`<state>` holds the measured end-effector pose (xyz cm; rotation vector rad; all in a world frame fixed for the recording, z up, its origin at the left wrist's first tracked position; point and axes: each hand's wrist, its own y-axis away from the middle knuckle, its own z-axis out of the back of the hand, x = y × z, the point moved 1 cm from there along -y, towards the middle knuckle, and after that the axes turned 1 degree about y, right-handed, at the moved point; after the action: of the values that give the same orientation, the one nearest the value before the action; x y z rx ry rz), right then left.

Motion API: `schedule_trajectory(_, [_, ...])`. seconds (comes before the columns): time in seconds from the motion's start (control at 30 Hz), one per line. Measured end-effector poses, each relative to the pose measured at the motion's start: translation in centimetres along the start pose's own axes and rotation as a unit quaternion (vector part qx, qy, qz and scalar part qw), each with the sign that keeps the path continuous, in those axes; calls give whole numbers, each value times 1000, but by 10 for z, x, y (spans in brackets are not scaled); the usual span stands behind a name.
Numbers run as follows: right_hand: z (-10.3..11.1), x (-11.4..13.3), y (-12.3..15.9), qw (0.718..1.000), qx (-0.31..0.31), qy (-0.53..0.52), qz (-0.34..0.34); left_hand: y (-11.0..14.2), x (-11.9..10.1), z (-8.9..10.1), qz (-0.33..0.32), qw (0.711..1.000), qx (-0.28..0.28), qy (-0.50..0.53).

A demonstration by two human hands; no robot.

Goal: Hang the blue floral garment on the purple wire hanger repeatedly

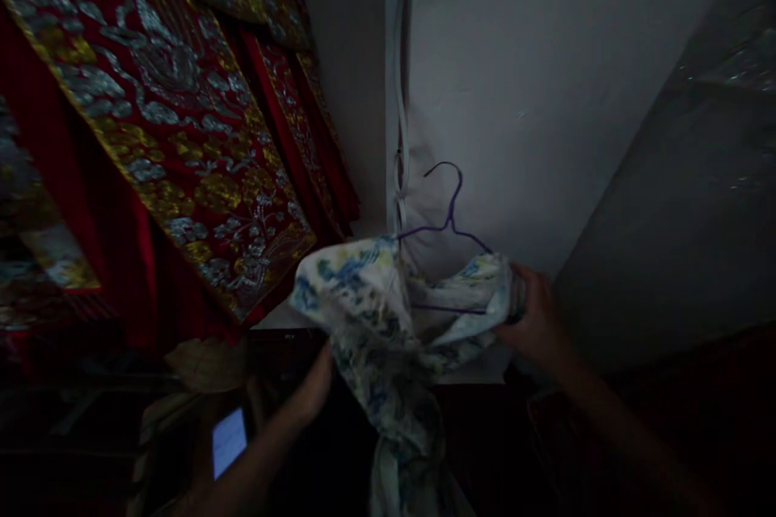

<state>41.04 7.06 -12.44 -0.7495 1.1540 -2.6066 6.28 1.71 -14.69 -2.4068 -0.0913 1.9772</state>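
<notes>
Lighting dim throughout. Brightest spot: the bluish glow of a phone screen, just beside the left forearm. Pale wall above the right hand reads dull grey; areas below both hands sink to near black. Left hand blurred; faint glints on embroidery.
</notes>
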Motion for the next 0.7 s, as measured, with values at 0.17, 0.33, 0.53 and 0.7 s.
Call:
schedule_trajectory(0.17, [12, 13, -57, 997, 9, 62, -39, 3, 26, -33, -42, 998, 47, 1])
schedule_trajectory(0.33, [19, 32, -55, 998, 5, 62, -30, 8, 32, -52, -85, 995, -60, -2])
schedule_trajectory(0.53, [27, 42, -51, 997, -20, 55, -60, 17, 15, -51, -66, 997, -46, 7])
schedule_trajectory(0.7, [36, 66, -69, 999, -18, 4, 48, 7, 6, -39, -52, 993, -103, 14])
